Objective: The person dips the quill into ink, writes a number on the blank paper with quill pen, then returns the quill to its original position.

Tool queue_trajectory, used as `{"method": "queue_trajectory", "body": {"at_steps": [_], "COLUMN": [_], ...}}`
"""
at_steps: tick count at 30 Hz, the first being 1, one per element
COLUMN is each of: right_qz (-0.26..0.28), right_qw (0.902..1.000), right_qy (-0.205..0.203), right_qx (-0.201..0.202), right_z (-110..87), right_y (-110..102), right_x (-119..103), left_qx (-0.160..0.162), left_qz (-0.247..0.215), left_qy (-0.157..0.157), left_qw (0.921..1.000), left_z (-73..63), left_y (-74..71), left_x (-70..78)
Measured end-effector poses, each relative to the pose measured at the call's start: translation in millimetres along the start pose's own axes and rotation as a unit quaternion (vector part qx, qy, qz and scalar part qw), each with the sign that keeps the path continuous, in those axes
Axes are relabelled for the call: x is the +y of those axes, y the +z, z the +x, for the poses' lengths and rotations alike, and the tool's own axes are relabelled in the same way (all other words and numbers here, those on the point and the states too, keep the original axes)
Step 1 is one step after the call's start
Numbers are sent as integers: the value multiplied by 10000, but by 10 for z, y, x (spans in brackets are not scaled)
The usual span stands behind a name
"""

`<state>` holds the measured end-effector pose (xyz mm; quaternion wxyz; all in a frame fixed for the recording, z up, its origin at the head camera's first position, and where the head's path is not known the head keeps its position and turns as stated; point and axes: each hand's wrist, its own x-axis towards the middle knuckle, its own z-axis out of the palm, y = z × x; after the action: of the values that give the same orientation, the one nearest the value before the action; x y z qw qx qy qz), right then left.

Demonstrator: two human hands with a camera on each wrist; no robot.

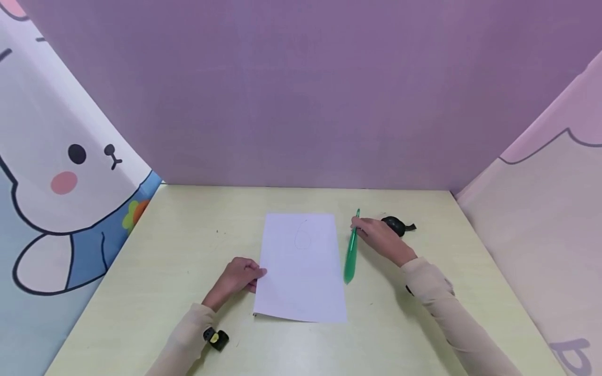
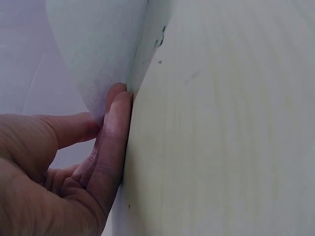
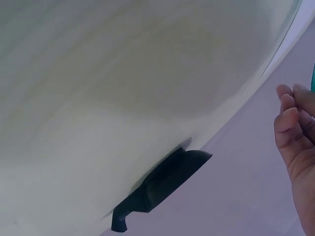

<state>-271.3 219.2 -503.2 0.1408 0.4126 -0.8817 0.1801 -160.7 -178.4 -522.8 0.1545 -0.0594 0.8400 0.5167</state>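
Note:
A white sheet of paper (image 1: 301, 282) lies on the table, with a thin drawn line shaped like a 6 in its upper half. My left hand (image 1: 240, 275) pinches the paper's left edge. In the left wrist view, the thumb of that hand (image 2: 64, 167) is above the sheet (image 2: 98, 44) and its fingers are beneath, with the edge raised off the table. Right of the paper, my right hand (image 1: 383, 240) holds a long green tapered object (image 1: 350, 256) near its thin upper end. Its broad, pointed lower part hangs toward me; its exact kind is unclear.
A black rounded object (image 1: 394, 225) with a short tab lies just beyond my right hand on the pale wooden table (image 1: 155, 292). A purple wall (image 1: 301, 94) stands at the back, and printed panels flank both sides.

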Motion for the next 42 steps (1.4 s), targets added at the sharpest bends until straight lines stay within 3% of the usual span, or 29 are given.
{"method": "queue_trajectory", "body": {"at_steps": [24, 42], "right_qz": [-51, 789], "right_qw": [9998, 9948], "right_qy": [83, 627], "right_qx": [161, -172], "right_z": [-221, -337], "right_y": [-179, -300], "right_x": [111, 202], "left_qx": [-59, -84], "left_qz": [-178, -75], "left_qy": [5, -54], "left_qw": [9998, 9999], "left_z": [-21, 3], "left_y": [-34, -35], "left_x": [-18, -24]}}
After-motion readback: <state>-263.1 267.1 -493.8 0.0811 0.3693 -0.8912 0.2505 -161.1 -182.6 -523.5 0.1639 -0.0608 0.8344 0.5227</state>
